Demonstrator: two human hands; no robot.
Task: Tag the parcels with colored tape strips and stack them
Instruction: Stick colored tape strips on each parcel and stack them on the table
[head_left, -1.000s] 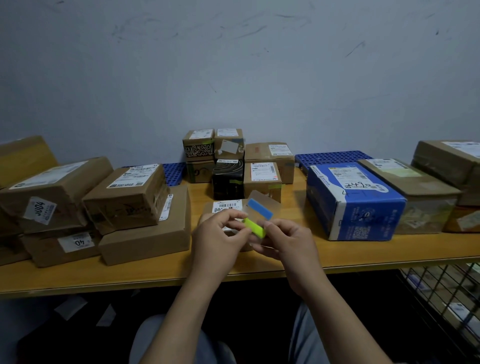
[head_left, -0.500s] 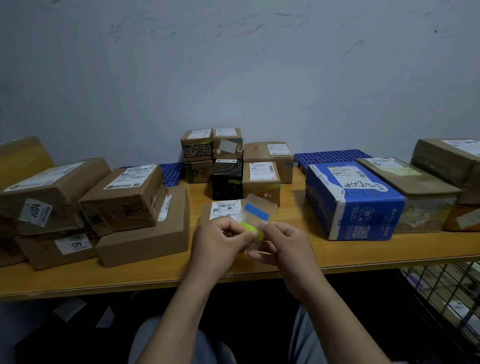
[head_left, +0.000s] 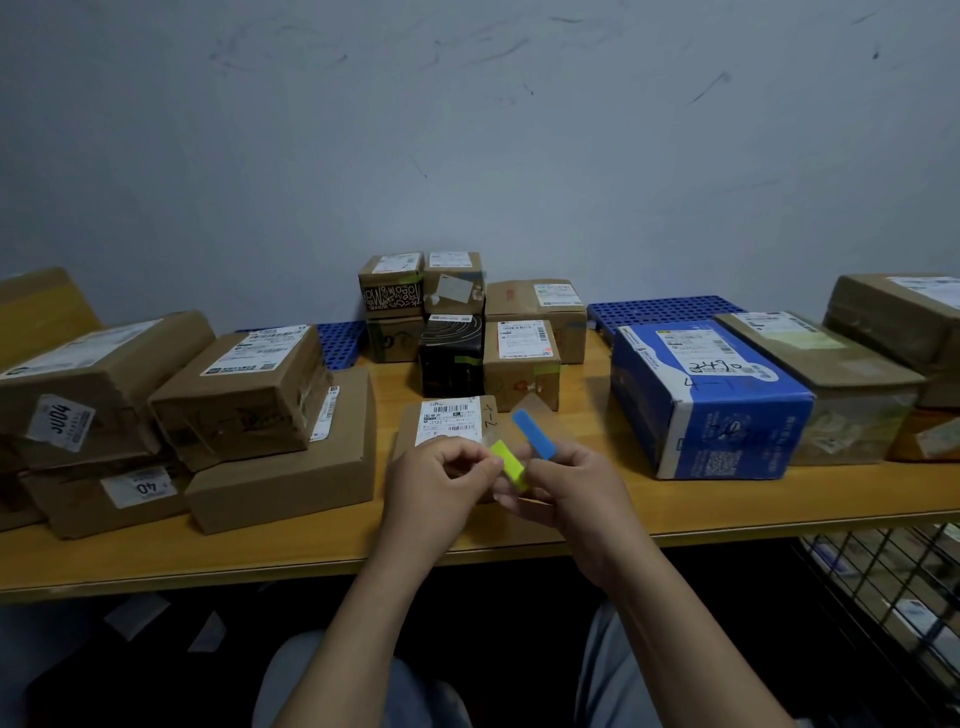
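Fingers (head_left: 475, 461) of the left hand (head_left: 439, 475) pinch the upper end of a flat, matte green strip (head_left: 510, 465). The right hand (head_left: 576, 488) is curled round a glossy clear film (head_left: 537, 410) that carries a blue strip (head_left: 534, 434): two rectangular tape strips, one of each colour. Both hands hover over a small brown cardboard parcel (head_left: 452, 423) with a white printed label, partly covering its near edge. At twelve o'clock from it stand six small boxes, five brown and one black box (head_left: 451, 358). At two o'clock sits one glossy blue carton (head_left: 706, 405). At nine o'clock, taped brown cartons (head_left: 244, 395) are piled on the smooth wooden table (head_left: 311, 551). A perforated blue plastic panel (head_left: 660, 310) lies along the wall.
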